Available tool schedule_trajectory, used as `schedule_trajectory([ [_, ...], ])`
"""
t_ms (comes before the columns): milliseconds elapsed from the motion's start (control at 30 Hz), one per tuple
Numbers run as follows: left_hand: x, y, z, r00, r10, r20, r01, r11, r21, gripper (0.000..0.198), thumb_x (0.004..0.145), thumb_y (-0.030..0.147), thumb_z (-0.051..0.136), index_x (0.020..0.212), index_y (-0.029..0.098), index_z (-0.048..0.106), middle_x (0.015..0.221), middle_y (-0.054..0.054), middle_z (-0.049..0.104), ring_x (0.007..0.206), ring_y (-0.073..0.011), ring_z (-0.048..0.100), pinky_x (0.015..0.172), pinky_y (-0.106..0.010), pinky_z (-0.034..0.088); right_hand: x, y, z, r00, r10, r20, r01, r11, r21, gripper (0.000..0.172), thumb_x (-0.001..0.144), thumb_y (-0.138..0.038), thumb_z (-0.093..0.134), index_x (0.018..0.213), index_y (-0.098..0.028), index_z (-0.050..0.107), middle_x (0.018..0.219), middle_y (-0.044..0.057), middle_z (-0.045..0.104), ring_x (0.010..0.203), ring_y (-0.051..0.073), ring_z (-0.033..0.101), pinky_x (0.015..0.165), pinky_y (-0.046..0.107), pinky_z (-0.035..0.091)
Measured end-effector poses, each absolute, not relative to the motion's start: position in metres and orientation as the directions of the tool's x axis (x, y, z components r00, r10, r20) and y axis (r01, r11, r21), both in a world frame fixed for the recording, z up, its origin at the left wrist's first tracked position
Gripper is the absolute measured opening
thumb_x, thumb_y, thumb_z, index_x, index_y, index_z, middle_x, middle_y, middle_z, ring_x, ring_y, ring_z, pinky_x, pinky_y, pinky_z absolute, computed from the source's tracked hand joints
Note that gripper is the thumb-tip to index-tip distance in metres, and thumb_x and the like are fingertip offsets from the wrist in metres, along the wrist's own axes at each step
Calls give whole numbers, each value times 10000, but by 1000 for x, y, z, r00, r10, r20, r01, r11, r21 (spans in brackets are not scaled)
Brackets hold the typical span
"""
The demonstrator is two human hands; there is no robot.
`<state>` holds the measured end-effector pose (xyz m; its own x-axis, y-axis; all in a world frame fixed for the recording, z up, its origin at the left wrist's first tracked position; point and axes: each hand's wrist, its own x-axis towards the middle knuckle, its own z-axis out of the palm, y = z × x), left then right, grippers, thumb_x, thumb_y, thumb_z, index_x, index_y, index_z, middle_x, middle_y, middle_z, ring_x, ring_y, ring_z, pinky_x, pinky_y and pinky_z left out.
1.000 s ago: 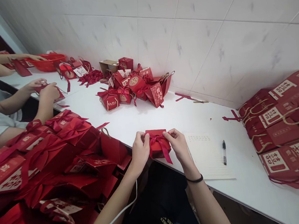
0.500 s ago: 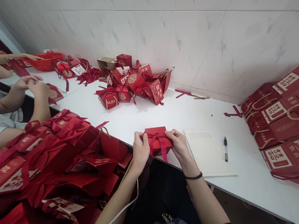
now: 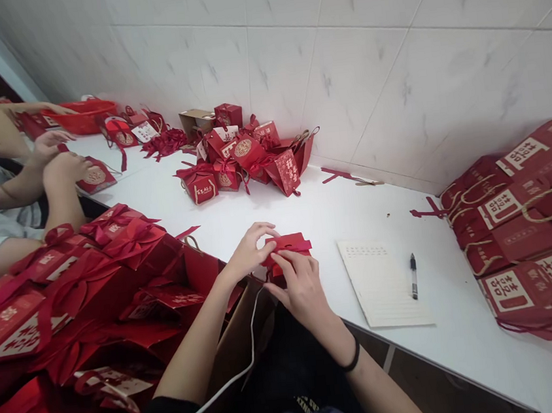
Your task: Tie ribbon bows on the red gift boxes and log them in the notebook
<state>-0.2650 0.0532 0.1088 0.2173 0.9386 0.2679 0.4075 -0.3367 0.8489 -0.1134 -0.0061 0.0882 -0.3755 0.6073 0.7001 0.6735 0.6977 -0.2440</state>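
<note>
A small red gift box (image 3: 290,239) sits between my hands at the table's front edge, with a dark red ribbon (image 3: 304,245) across its front. My left hand (image 3: 248,252) curls round the box's left side, thumb and fingers bent in at the ribbon. In front of the box, my right hand (image 3: 303,286) has its fingers on the front face and its thumb lower down at the left. The right fingers hide much of the box's front, so exactly how the ribbon is gripped cannot be seen.
A big carton (image 3: 240,332) full of ribboned red boxes (image 3: 136,237) stands at left. More red boxes (image 3: 250,150) are heaped by the wall. A notepad (image 3: 388,287), a pen (image 3: 413,276) and red gift bags (image 3: 530,232) lie right. Co-workers' hands (image 3: 62,166) work at far left.
My right hand has moved left from the box's right side to its front. My left hand has curled over the left side. The ribbon tails no longer hang down in front.
</note>
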Motion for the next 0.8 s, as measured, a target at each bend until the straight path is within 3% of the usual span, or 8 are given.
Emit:
schedule_trajectory([
  [167,-264,58,104,349,924,158,416,-304,857,114,766,204,501,776,196,615,1179,-61,540,1136,-211,499,1007,-386,357,-124,3,73,-206,636,744,772,573,-275,177,869,-241,540,998,-129,582,853,95,570,809,225,496,726,369,370],
  [233,-263,56,101,356,924,141,405,-288,868,121,781,229,502,797,198,618,1187,-65,534,1130,-213,504,981,-384,384,-124,3,71,-174,632,755,781,556,-285,98,862,-219,527,881,-156,599,827,82,556,799,218,486,735,370,358],
  [400,-258,54,99,329,936,124,360,-246,900,120,766,199,492,777,193,612,1125,-66,524,1092,-199,520,951,-364,420,-128,-1,71,-88,637,766,786,517,-340,91,823,-142,510,746,-170,548,839,85,556,793,208,494,751,383,347],
  [567,-253,53,102,312,938,151,364,-265,893,212,752,126,428,814,199,617,1103,-59,525,1102,-189,514,995,-376,393,-121,-3,69,-68,552,831,632,668,-393,111,825,-84,519,785,-187,505,834,49,597,813,185,538,820,412,371],
  [667,-248,50,105,315,934,166,395,-288,872,282,763,92,374,806,204,629,1163,-54,519,1151,-179,488,1046,-374,339,-111,-2,66,-118,500,858,575,739,-351,131,826,-61,546,836,-189,521,826,46,609,830,185,554,831,415,405],
  [800,-238,45,106,276,938,208,428,-314,847,114,764,183,502,781,194,614,1145,-67,539,1112,-204,517,1015,-379,372,-103,-2,64,-175,479,860,577,758,-305,135,837,-65,559,878,-194,552,813,40,626,830,187,568,838,421,414],
])
